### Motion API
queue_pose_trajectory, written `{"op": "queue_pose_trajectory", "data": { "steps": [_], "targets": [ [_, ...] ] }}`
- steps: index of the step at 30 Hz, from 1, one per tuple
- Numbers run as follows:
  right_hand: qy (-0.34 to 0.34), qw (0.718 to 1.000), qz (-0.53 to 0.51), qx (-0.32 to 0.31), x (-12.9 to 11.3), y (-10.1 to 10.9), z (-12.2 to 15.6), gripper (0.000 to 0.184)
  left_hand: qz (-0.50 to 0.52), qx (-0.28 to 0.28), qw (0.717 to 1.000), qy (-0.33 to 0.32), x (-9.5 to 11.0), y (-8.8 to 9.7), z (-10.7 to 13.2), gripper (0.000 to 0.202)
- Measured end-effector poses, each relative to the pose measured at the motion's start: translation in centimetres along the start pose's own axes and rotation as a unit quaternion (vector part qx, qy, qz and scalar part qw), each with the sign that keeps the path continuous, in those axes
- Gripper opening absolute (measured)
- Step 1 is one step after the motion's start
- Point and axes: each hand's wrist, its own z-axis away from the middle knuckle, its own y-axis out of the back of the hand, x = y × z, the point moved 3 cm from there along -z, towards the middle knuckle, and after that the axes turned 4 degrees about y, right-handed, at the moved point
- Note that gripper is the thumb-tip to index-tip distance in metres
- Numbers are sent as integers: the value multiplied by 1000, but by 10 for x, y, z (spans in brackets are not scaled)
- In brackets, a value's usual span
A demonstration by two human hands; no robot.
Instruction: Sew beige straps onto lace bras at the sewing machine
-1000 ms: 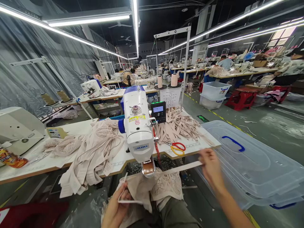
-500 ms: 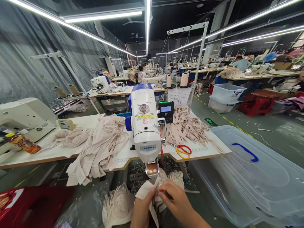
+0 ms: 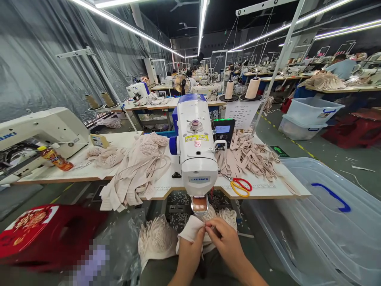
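Below the head of a white and blue sewing machine (image 3: pixel 198 159), my two hands meet over my lap. My left hand (image 3: pixel 189 251) is closed on a pale beige fabric piece (image 3: pixel 189 228), thumb on top. Fingertips of my right hand (image 3: pixel 226 240) pinch at the fabric's right edge, close to the left thumb; exactly what they grip is too small to make out. Bunches of beige strips (image 3: pixel 157 240) hang over my lap on the left. More gathered fabric (image 3: pixel 228 218) lies behind my right hand.
Beige fabric strips (image 3: pixel 133 171) drape over the table's left edge; cut pieces (image 3: pixel 253 155) pile at right. Scissors (image 3: pixel 240 186) with red and yellow handles lie near the front edge. A lidded clear bin (image 3: pixel 315 214) stands right, a red stool (image 3: pixel 44 234) left, a drink bottle (image 3: pixel 56 157) farther back.
The view has swung left, so the machine and table sit farther right. The fabric between my hands now shows as a broader, flatter panel; the narrow end that hung below is mostly out of sight.
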Motion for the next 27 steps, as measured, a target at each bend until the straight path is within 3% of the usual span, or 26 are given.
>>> {"op": "queue_pose_trajectory", "data": {
  "steps": [3,7,12,16,23,27],
  "targets": [
    [-39,998,-3,-42,4,2,-2,14,-10,-12,1000,-6,-1,0,0,47],
    [-78,991,-11,-110,8,8,-7,8,-37,-88,995,-33,10,-1,0,32],
    [-66,983,-32,-168,5,16,-15,8,-53,-148,985,-65,26,-3,1,22],
    [-64,972,-53,-218,4,17,-16,13,-76,-174,981,-36,32,-1,0,21],
    [-88,978,-40,-184,17,10,-4,9,-92,-200,975,-6,19,0,-5,20],
    [-107,978,-27,-175,19,10,-2,8,-121,-184,975,-32,18,2,-6,20]
  ]
}}
